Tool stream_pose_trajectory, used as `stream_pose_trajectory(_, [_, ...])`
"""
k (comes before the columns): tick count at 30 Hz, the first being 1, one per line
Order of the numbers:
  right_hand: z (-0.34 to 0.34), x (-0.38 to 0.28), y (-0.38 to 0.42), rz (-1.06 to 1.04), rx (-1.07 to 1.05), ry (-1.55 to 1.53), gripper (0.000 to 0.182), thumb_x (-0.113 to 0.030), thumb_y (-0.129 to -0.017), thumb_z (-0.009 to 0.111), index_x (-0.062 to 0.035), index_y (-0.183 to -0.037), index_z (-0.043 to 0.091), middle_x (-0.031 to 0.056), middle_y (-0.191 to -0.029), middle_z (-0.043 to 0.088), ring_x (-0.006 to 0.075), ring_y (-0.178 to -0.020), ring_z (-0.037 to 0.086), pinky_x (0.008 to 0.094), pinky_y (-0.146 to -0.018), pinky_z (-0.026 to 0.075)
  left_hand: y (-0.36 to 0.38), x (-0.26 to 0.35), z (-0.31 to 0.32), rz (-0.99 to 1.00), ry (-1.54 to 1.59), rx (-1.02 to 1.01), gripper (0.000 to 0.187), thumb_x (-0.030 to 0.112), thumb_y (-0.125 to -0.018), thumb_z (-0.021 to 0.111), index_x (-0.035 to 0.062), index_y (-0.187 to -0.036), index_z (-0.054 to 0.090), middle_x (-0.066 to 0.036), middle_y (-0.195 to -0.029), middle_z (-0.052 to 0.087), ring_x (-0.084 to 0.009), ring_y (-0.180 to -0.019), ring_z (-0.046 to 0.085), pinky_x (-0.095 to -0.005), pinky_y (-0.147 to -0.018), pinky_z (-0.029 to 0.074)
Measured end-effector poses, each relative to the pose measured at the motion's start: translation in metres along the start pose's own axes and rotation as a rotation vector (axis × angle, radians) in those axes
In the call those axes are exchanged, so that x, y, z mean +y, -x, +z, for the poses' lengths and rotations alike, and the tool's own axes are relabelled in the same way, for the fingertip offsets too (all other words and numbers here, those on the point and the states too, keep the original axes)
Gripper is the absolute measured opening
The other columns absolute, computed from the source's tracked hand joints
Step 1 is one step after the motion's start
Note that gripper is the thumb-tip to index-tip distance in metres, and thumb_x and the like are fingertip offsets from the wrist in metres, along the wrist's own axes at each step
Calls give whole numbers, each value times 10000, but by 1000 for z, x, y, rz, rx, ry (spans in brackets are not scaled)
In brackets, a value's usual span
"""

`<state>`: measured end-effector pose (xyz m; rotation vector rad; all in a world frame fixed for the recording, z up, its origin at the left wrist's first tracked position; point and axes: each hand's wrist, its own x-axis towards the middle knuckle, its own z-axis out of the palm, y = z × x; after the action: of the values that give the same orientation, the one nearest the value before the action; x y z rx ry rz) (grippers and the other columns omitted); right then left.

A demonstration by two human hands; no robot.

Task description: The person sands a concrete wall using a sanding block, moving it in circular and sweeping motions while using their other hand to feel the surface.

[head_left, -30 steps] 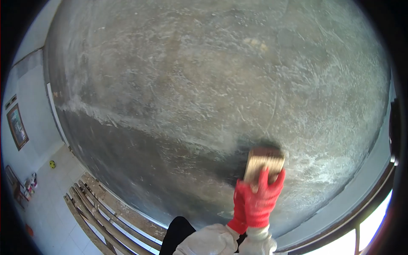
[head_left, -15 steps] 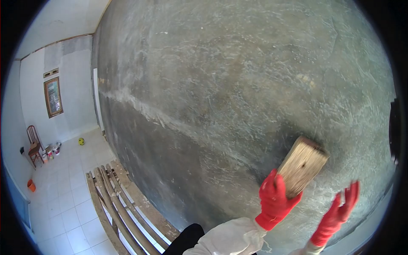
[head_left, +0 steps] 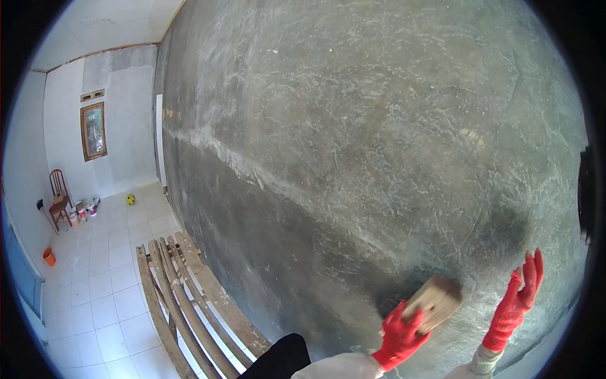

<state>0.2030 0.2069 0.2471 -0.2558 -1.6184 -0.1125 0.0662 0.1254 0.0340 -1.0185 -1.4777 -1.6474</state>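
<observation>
A rectangular wooden block lies against the grey plastered wall at the lower right. My left hand, in a red glove, has its fingers wrapped round the block's lower left end. To the right, my right hand, also red-gloved, is raised beside the wall with its fingers apart and nothing in it. Dark smudges show on the plaster around the block and above my right hand.
A platform of wooden poles and planks runs along the wall at the lower left. Beyond on the tiled floor are a chair, several containers, a yellow ball and an orange bucket.
My left hand has moved down with the block, which has slid lower on the wall. My right hand has shifted slightly up and right. The camera view has turned a little.
</observation>
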Motion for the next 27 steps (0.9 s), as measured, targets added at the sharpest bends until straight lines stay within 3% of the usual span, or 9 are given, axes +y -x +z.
stream_pose_trajectory(4, [-10,-3,-39,33,56,-13,420,8,-930,493,-38,-1345,542,144,-1487,415,267,-1344,424,379,-1077,371,-131,59,-4,11,-1,-1,797,329,-664,816,215,-1386,499,-295,-1348,446,-447,-1114,540,-507,-878,473])
stream_pose_trajectory(7, [-9,-5,-54,18,62,-3,404,-29,-957,484,-34,-1358,533,142,-1487,419,259,-1344,425,377,-1077,370,-140,59,-6,29,-10,-6,784,322,-666,814,221,-1381,509,-298,-1348,445,-441,-1118,541,-504,-885,468])
stream_pose_trajectory(9, [-1,-2,-55,9,70,-48,390,-37,-958,496,-29,-1345,545,146,-1473,437,266,-1340,429,378,-1094,347,-97,35,-8,15,4,-39,792,313,-655,819,237,-1380,510,-284,-1331,463,-429,-1127,539,-506,-893,465])
stream_pose_trajectory(12, [16,11,-34,-121,14,41,396,-19,-939,518,-30,-1334,553,151,-1457,450,277,-1334,437,382,-1103,335,5,-20,-18,16,-72,-48,827,266,-602,847,268,-1353,501,-273,-1270,515,-429,-957,622,-492,-770,532])
stream_pose_trajectory(15, [33,4,-29,-130,-62,51,404,1,-913,543,-29,-1316,565,164,-1444,460,291,-1331,442,386,-1107,328,82,-58,-29,-38,-86,-17,824,293,-584,864,262,-1334,526,-242,-1338,471,-395,-1073,581,-500,-833,504])
stream_pose_trajectory(19, [35,-5,-79,-269,-39,66,370,-28,-931,558,-37,-1300,579,156,-1427,480,272,-1302,471,360,-1049,381,-9,-38,-19,1,-76,108,912,302,-571,891,281,-1378,469,-245,-1349,437,-413,-1100,552,-489,-797,520])
stream_pose_trajectory(24, [46,-13,-177,-308,84,101,358,-45,-952,563,-39,-1310,573,104,-1364,548,192,-1204,537,277,-944,441,-149,1,-33,27,-45,182,816,276,-617,875,226,-1354,527,-297,-1339,447,-425,-1068,568,-500,-824,500])
stream_pose_trajectory(26, [53,-12,-199,48,82,-32,361,-20,-943,575,-44,-1303,583,65,-1276,602,146,-1104,578,233,-878,460,-127,-11,-33,62,-34,159,822,280,-615,878,235,-1356,524,-298,-1341,446,-426,-1079,564,-497,-820,502])
stream_pose_trajectory(27, [60,-4,-204,57,86,-16,361,-20,-943,575,-44,-1303,583,65,-1276,602,146,-1104,578,233,-878,460,-110,-21,-34,110,-24,141,828,285,-613,880,244,-1358,521,-300,-1343,445,-427,-1089,559,-494,-815,504])
